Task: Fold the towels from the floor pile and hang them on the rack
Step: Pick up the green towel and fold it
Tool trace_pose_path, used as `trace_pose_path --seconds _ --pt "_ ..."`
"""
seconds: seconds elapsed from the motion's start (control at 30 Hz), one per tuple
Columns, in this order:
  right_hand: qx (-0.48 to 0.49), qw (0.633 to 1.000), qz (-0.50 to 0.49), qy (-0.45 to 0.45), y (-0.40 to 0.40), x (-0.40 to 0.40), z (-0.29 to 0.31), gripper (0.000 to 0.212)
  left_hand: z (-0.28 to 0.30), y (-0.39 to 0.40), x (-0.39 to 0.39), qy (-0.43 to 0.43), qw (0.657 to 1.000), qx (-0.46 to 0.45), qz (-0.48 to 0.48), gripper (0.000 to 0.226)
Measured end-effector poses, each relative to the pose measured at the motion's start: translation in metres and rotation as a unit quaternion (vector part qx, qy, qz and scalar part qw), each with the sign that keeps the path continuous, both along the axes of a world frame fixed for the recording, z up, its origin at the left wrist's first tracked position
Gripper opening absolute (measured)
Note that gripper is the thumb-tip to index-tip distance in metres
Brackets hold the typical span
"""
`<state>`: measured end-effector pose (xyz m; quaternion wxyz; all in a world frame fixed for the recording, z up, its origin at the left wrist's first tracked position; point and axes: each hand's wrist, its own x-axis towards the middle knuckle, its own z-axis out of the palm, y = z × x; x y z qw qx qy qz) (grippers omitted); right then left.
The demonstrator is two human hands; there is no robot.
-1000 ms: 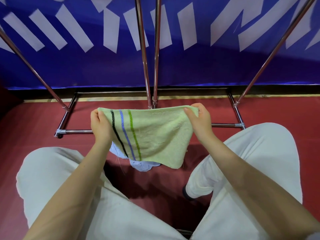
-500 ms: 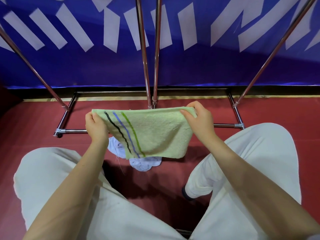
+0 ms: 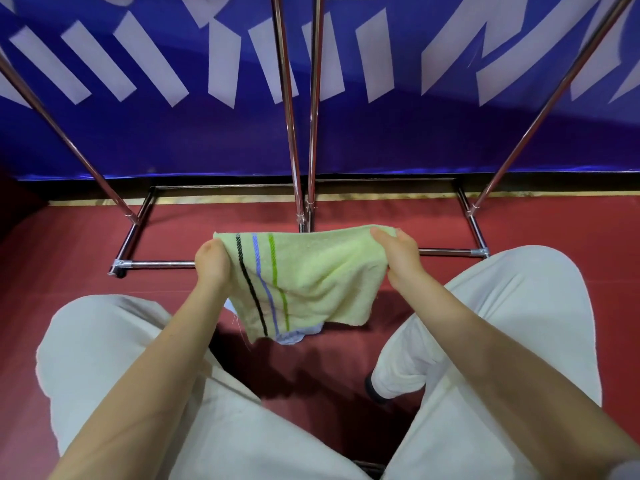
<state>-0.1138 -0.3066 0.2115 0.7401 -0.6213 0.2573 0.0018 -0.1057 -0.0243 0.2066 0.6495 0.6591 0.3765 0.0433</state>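
Held above the red floor (image 3: 180,237) in front of the chrome rack (image 3: 311,140), the pale green towel (image 3: 311,278) with three stripes sags between the left hand (image 3: 212,263), gripping its 9 o'clock corner, and the right hand (image 3: 398,252), gripping its 3 o'clock corner, over a light blue towel (image 3: 294,336).

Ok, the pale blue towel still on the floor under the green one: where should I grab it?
Only a rumpled edge of the pale blue towel shows below the green towel. Pinch that exposed near edge from above, on your side; the rest is hidden.
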Motion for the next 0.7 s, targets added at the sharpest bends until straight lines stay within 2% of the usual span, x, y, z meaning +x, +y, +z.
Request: trace_pose_path --seconds 0.13,0.37,0.57,0.7 --pt "0.091 0.991 -0.026 0.091 0.013 -0.001 -0.014 0.014 0.005 -0.017 -0.004 0.039 0.995 -0.087 0.017 0.029" --pt "0.113 0.992 -0.004 0.062 0.046 -0.003 -0.007 0.006 0.016 -0.061 -0.013 0.022 0.989 -0.142 -0.038 0.029" --pt "0.043 0.997 0.051 -0.028 0.075 -0.006 0.001 0.007 0.018 -0.088 -0.015 -0.036 0.984 -0.125 -0.119 0.021" --pt "-0.055 0.99 0.1 -0.082 0.087 -0.004 0.009 0.006 0.022 -0.098 -0.017 -0.056 0.98 -0.128 -0.143 0.024"
